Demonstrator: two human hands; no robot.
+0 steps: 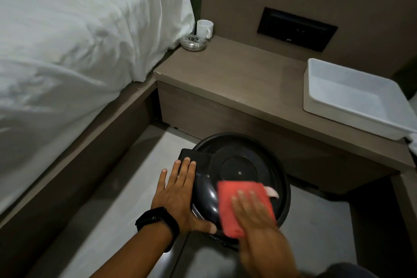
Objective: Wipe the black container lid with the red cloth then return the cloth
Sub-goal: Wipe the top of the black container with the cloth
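Note:
A round black container lid [241, 165] tops a black container on the floor, low in the middle of the head view. My left hand [178, 196] lies flat against the lid's left side, fingers spread, thumb hooked on the near rim; a black watch sits on that wrist. My right hand [255, 212], blurred, presses the folded red cloth [234, 203] flat on the near part of the lid. A pale edge of the cloth sticks out at the right.
A brown bedside shelf [237, 79] stands behind the container, carrying a white tray [320, 106] at right, a white mug [205, 28] and a metal ashtray [193, 42] at back left. A bed with white sheets [79, 40] fills the left. Grey floor surrounds the container.

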